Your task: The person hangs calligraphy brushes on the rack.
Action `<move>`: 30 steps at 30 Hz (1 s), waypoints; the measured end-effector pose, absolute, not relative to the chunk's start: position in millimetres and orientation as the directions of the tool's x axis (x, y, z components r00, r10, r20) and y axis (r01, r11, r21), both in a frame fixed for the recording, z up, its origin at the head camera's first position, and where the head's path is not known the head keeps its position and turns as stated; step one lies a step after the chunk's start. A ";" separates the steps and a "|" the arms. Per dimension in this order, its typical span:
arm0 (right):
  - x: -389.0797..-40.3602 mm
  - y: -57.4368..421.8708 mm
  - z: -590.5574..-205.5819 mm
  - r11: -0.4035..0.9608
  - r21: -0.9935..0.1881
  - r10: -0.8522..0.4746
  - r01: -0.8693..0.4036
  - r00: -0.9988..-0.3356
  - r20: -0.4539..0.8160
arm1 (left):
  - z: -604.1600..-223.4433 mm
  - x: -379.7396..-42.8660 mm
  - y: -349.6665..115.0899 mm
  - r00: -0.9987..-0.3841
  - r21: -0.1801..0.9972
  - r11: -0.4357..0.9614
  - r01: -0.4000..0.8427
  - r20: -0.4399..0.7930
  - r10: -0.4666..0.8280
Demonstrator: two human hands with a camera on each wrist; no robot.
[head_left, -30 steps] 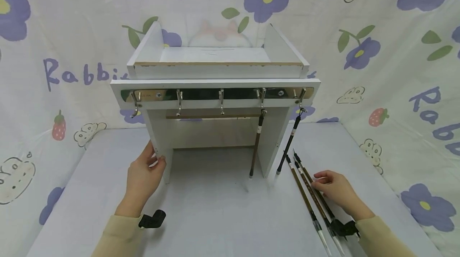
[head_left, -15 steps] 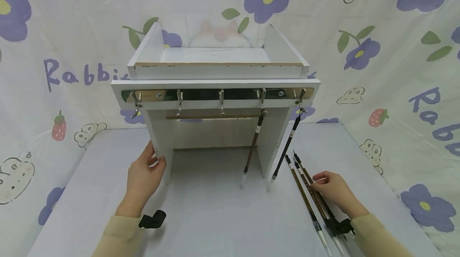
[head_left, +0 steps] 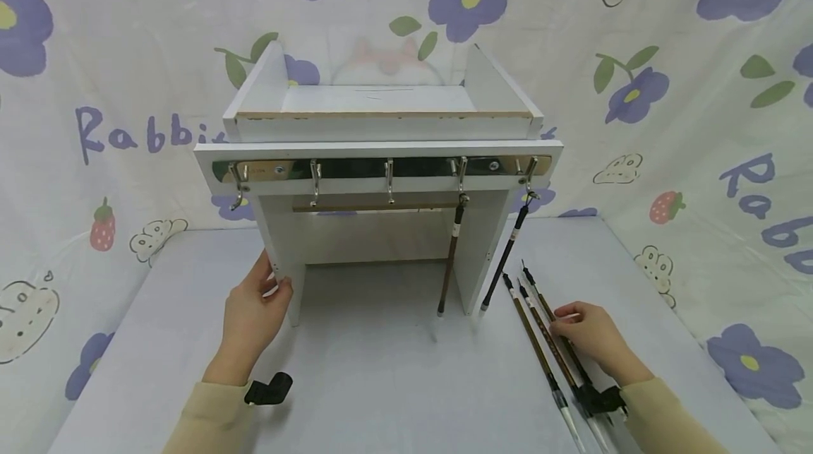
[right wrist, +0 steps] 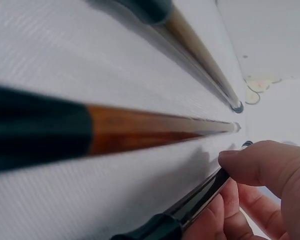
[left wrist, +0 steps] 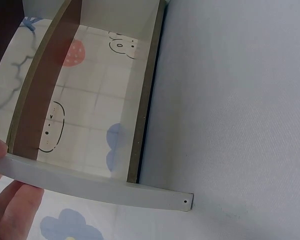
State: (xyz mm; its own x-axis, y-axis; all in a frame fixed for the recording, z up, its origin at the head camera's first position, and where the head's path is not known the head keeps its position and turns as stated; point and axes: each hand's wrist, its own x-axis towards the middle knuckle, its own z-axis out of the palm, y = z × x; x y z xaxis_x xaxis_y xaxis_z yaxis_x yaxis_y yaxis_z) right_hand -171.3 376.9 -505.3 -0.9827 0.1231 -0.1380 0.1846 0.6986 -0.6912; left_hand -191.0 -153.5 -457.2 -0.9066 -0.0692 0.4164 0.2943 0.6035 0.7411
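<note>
My left hand (head_left: 254, 316) grips the left side panel of a white wooden rack (head_left: 381, 129), thumb on one face and fingers on the other. In the left wrist view the fingers (left wrist: 20, 210) press against this panel (left wrist: 90, 186). On the right, my right hand (head_left: 600, 341) pinches a dark-handled calligraphy brush (right wrist: 205, 197) between thumb and fingers, low over the cloth. Two more calligraphy brushes lie just left of it: a middle one (head_left: 550, 334) and a left one (head_left: 532, 330). Both have brown handles.
Along the rack's front runs a metal strip (head_left: 356, 166) with several hooks. From the two rightmost hooks hang a brown brush (head_left: 450, 256) and a black brush (head_left: 506, 256). White cloth (head_left: 381, 383) covers the table; a flower-printed curtain (head_left: 559, 30) stands behind.
The far end of the right-hand brush has shifted right, apart from the middle brush. The two hanging brushes have swung a little. My left hand has stayed on the rack.
</note>
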 end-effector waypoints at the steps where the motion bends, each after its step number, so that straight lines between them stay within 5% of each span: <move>1: -171.4 377.6 -505.0 0.700 -0.690 0.128 0.185 -0.983 -0.134 | -457.5 -191.1 -153.7 -0.906 0.740 0.604 0.295 0.417 -0.069; 11: -170.1 385.4 -494.3 0.629 -0.749 0.134 0.211 -0.978 -0.163 | -457.6 -190.5 -154.7 -0.916 0.748 0.603 0.277 0.395 -0.069; 30: -154.6 369.1 -439.9 0.600 -0.799 0.119 0.041 -0.992 0.038 | -459.8 -191.6 -154.5 -0.911 0.738 0.610 0.289 0.409 -0.062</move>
